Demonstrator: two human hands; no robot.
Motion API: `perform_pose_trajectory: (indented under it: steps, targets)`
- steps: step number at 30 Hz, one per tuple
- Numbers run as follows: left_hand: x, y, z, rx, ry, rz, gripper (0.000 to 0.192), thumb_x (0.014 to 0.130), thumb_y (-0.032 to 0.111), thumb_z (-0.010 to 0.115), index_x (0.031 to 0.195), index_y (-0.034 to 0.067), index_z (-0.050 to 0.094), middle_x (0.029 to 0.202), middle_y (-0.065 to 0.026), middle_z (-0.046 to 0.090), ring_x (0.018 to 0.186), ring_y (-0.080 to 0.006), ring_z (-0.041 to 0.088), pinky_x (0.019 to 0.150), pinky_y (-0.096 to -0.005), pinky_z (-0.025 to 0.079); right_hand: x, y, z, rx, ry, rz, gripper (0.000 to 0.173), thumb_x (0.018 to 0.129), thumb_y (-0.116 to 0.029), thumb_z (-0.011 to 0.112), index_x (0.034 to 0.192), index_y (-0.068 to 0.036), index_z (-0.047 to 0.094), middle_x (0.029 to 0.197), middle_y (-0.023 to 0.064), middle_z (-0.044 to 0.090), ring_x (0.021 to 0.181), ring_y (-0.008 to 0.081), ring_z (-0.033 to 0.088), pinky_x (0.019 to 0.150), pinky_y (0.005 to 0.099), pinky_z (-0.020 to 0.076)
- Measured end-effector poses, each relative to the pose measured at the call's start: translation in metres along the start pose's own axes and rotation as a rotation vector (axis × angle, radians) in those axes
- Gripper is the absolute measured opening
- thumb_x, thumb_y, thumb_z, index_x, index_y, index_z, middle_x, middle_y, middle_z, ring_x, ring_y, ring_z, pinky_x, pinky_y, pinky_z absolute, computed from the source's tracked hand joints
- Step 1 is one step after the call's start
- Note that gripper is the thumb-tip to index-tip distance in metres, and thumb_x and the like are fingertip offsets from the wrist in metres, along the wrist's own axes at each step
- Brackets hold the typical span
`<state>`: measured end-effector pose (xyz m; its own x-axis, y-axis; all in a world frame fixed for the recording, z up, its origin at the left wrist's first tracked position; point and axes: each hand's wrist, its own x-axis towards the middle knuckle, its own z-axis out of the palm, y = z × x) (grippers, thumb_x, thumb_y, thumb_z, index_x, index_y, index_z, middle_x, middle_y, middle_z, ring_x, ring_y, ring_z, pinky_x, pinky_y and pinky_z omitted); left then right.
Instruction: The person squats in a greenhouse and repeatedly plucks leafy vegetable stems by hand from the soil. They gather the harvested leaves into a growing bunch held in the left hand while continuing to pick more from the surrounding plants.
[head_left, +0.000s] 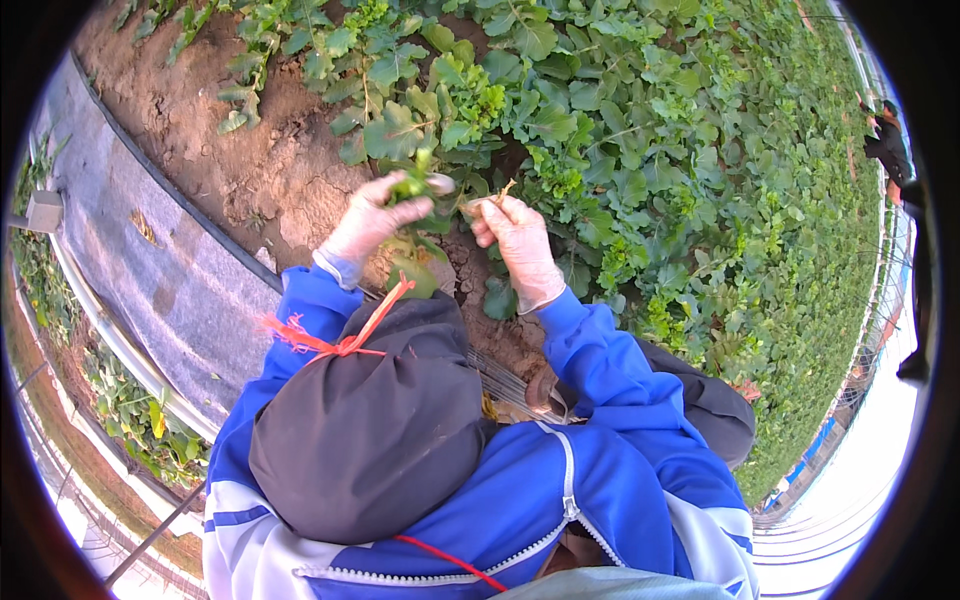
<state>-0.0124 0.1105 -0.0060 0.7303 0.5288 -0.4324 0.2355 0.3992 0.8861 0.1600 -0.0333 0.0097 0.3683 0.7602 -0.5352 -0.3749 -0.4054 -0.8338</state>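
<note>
My left hand (373, 219), in a thin translucent glove, has its thumb and fingers around a small bunch of green leafy shoots (409, 186), blurred by motion. A little to the right, my right hand (517, 244), gloved the same way, pinches a thin, dry, straw-coloured strand (504, 193) between thumb and forefinger. What the strand is I cannot tell. Lobed leaves of the brassica-like plants (551, 120) grow just beyond both hands. Below my left wrist is a large rounded bulge of dark cloth (367, 427), tied with frayed orange plastic string (349, 345).
Cracked bare soil (195, 135) lies at the upper left, bordered by a grey fabric ground sheet (172, 277). Dense green crop (750, 187) stretches right. Another person (890, 146) in dark clothing is at the far right edge. A second dark cloth bulge (709, 409) lies beside my right sleeve.
</note>
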Motion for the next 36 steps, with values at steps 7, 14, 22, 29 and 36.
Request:
perform_pose_trajectory:
  steps: [7,14,22,29,36]
  targets:
    - [0.0,-0.002,0.018,0.169,-0.045,0.115,0.046,0.081,0.003,0.075,0.124,0.008,0.061,0.106,0.002,0.064,0.101,-0.0088,0.057,0.09,-0.0264,0.047,0.013,-0.024,0.023,0.042,-0.172,-0.045,0.022,0.097,-0.016,0.057,0.115,-0.004,0.062,0.083,0.0023,0.063,0.069,0.0086,0.056,0.065,0.0226,0.0471]
    - [0.025,0.004,-0.04,-0.074,0.381,0.049,0.022,0.087,0.002,0.068,0.109,0.002,0.066,0.092,-0.0014,0.069,0.077,-0.0093,0.061,0.073,-0.024,0.05,0.07,-0.05,-0.007,-0.367,0.192,-0.486,0.028,0.091,-0.007,0.06,0.119,-0.007,0.063,0.096,0.0063,0.067,0.084,0.0146,0.062,0.075,0.0274,0.0513]
    - [0.067,0.0,-0.049,0.435,0.345,0.205,0.028,0.081,0.006,0.071,0.108,0.01,0.069,0.13,-0.0026,0.059,0.108,-0.0167,0.061,0.093,-0.0291,0.049,0.208,-0.09,-0.02,-0.813,-0.047,-0.489,0.029,0.093,-0.022,0.054,0.117,-0.01,0.064,0.106,0.0131,0.069,0.098,0.0306,0.065,0.087,0.0378,0.05]
    - [0.104,-0.009,-0.032,1.006,-0.1,0.119,0.038,0.078,0.035,0.072,0.107,0.012,0.066,0.106,-0.011,0.064,0.094,-0.0306,0.065,0.08,-0.0404,0.052,0.205,-0.082,-0.01,-1.153,-0.425,-0.563,0.028,0.093,-0.024,0.055,0.117,-0.012,0.064,0.106,0.0137,0.068,0.1,0.0319,0.063,0.088,0.037,0.0503]
    - [0.076,-0.03,-0.009,1.034,0.02,0.158,0.034,0.077,0.031,0.073,0.101,0.008,0.064,0.106,-0.0107,0.061,0.091,-0.0334,0.063,0.075,-0.042,0.052,0.235,-0.093,-0.042,-0.526,-0.175,0.079,0.028,0.097,-0.018,0.053,0.119,-0.004,0.064,0.107,0.0046,0.068,0.098,0.0146,0.062,0.091,0.0286,0.0466]
